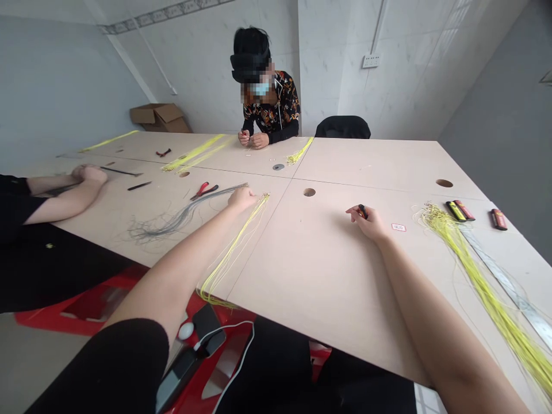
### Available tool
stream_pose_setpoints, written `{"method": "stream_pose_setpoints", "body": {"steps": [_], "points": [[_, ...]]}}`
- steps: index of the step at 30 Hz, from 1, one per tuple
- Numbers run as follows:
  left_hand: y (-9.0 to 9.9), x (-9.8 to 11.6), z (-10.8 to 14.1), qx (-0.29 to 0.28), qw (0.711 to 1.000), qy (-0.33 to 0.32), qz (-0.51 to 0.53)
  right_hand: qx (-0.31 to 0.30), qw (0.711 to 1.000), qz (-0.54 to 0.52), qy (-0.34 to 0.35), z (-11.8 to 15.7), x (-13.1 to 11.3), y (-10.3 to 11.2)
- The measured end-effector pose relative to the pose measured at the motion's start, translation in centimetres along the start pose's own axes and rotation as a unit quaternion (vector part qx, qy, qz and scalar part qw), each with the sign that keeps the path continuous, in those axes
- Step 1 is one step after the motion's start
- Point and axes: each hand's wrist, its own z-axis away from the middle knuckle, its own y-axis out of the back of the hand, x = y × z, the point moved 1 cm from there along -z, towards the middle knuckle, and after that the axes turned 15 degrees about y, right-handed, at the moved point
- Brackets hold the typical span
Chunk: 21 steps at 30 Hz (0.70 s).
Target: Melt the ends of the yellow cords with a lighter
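Observation:
My left hand (242, 198) is closed low over the table, between the tip of a bundle of grey wires (183, 217) and the metal ends of a thin yellow wire bundle (235, 244). What its fingers pinch, if anything, is hidden. To the right, my right hand (367, 223) is curled around a small black and orange object (363, 211), mostly covered by the fingers. Red-handled pliers (204, 190) lie behind the grey wires. A thick yellow wire bundle (478, 282) stretches along the right side of the table, past my right forearm.
Red and yellow cylinders (499, 219) stand near the right edge, and a small label (398, 227) lies by my right hand. The tabletop has round holes (309, 192). Across sits a co-worker (269, 109); another person's arms (73, 192) rest at left. A phone (209, 330) lies below the edge.

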Motion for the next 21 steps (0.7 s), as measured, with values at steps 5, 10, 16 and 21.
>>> {"method": "stream_pose_setpoints", "body": {"steps": [5, 10, 16, 21], "points": [[-1.2, -1.8, -0.8, -0.014, 0.998, 0.061, 0.022, -0.014, 1.0, 0.008, 0.017, 0.0, 0.7, -0.3], [-2.0, -1.7, -0.6, -0.008, 0.995, 0.063, 0.071, -0.015, 1.0, 0.004, 0.011, 0.0, 0.9, -0.4], [-2.6, -1.2, -0.1, 0.008, 0.996, 0.059, 0.063, -0.02, 1.0, 0.002, 0.001, -0.1, 0.8, -0.4], [-2.9, -0.6, 0.4, 0.026, 0.999, 0.037, 0.017, -0.019, 1.0, 0.008, -0.003, -0.2, 1.0, -0.4]]}}
